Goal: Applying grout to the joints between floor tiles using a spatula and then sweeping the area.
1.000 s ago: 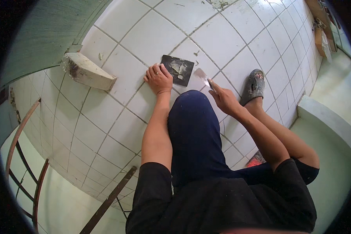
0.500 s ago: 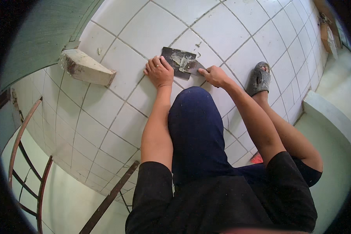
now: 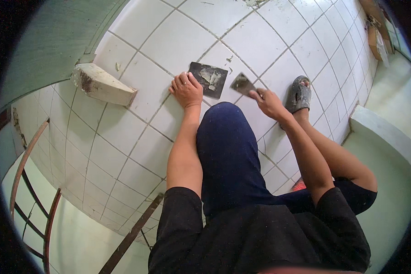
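Note:
A flat black square plate (image 3: 219, 74) smeared with pale, crumbly residue lies over the white floor tiles in front of my knee. At its left edge my left hand (image 3: 186, 90) is closed, with the thumb against the plate and the other fingers bent; their tips are partly hidden. To the right of the plate, my right hand (image 3: 268, 103) grips a putty knife (image 3: 242, 84) by its handle. The knife's wide grey blade points up and left, apart from the plate, and is slightly blurred.
A whitish wooden block (image 3: 104, 85) sticks out beside the green panel (image 3: 55, 43) on the left. Pale scraps (image 3: 229, 59) are scattered beyond the plate. My dusty dark sandal (image 3: 299, 95) stands at right, near a raised ledge (image 3: 386, 134). Dark railings (image 3: 131, 235) rise lower left.
The putty knife has come off the plate and moved right with my right hand. Residue stays on the plate, and my left hand keeps its place at the edge.

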`<action>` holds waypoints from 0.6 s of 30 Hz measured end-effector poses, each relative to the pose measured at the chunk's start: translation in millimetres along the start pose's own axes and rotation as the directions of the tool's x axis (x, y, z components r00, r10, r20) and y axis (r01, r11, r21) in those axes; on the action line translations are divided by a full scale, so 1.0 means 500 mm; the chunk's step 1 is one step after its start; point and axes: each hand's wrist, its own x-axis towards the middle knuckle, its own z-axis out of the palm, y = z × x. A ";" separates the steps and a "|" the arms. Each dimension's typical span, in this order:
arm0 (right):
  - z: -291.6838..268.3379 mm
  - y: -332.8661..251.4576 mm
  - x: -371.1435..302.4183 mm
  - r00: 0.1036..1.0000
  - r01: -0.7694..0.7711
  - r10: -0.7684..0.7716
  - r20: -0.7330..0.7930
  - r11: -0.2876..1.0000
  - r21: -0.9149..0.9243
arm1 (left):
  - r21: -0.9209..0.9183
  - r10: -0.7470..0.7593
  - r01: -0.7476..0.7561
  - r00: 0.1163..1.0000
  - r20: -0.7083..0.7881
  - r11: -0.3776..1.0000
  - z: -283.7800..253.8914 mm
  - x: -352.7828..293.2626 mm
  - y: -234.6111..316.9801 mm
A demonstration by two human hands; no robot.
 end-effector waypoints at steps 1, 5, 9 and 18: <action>0.012 -0.002 -0.005 0.937 0.171 -0.201 -0.284 0.977 -0.129 | -0.016 0.007 -0.007 1.000 -0.012 1.000 -0.002 0.002 0.002; 0.051 -0.040 0.011 0.853 0.301 -0.487 -0.187 0.751 -0.587 | 0.008 0.022 -0.022 1.000 -0.019 1.000 0.003 0.004 0.014; 0.109 -0.063 0.017 0.973 0.194 -0.228 0.021 0.771 -0.606 | 0.010 0.010 -0.010 1.000 0.010 1.000 0.002 0.003 0.010; 0.105 -0.070 0.001 0.987 0.162 -0.121 0.108 0.763 -0.626 | 0.004 0.009 -0.009 1.000 -0.013 1.000 0.011 0.000 0.006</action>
